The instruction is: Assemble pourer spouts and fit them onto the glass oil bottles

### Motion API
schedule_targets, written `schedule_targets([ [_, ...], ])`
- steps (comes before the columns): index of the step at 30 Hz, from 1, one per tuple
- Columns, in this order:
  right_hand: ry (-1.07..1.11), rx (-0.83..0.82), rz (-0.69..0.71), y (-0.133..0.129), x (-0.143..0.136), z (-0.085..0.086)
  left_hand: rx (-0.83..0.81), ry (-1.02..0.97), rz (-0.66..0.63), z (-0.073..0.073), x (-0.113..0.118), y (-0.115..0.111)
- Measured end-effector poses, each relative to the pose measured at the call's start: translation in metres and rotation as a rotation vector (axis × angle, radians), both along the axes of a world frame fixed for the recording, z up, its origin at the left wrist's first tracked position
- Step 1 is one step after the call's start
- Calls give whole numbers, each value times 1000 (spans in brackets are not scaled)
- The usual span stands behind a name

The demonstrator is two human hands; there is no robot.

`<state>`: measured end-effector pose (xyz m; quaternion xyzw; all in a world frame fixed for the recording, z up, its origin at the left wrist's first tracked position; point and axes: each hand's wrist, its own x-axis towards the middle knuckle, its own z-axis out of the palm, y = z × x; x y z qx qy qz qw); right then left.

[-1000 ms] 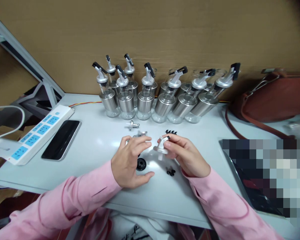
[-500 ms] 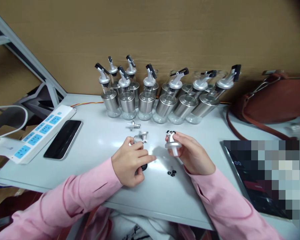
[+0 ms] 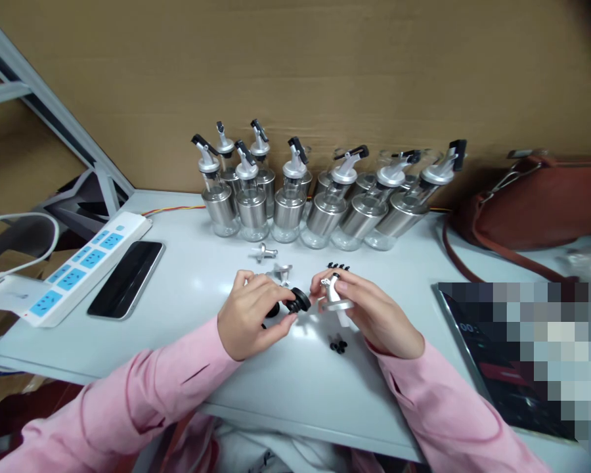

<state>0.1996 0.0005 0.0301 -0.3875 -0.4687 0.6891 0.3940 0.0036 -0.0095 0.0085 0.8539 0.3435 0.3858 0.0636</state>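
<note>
My left hand (image 3: 253, 315) pinches a black ribbed stopper (image 3: 299, 300) between thumb and fingers. Just right of it, my right hand (image 3: 381, 309) grips a silver pourer spout (image 3: 335, 303), its white tube pointing down; a small gap separates the two parts. More silver spout pieces lie beyond my left hand, one spout (image 3: 284, 272) close to the fingers and another spout (image 3: 264, 252) farther back. Black parts (image 3: 272, 310) are partly hidden under my left hand. Small black caps (image 3: 339, 346) lie in a cluster below the spout, and a row of black pieces (image 3: 338, 266) sits behind my right hand.
Several glass-and-steel bottles (image 3: 289, 209) with pourers stand along the cardboard wall at the back. A power strip (image 3: 91, 269) and a phone (image 3: 127, 279) lie at the left. At the right are a brown bag (image 3: 546, 203) and a dark tablet (image 3: 497, 368).
My left hand has picked up the black stopper and brought it toward the spout. My right hand still holds the spout, now slightly lower and tilted. The camera view has shifted slightly.
</note>
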Motion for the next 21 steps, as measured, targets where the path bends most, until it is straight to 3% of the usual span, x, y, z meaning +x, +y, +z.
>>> schedule_targets([
  [12, 2, 109, 43, -1, 2, -3, -47, -62, -81, -9, 0, -1],
  [21, 86, 64, -4, 0, 1, -3, -58, -27, -104, -5, 0, -1],
])
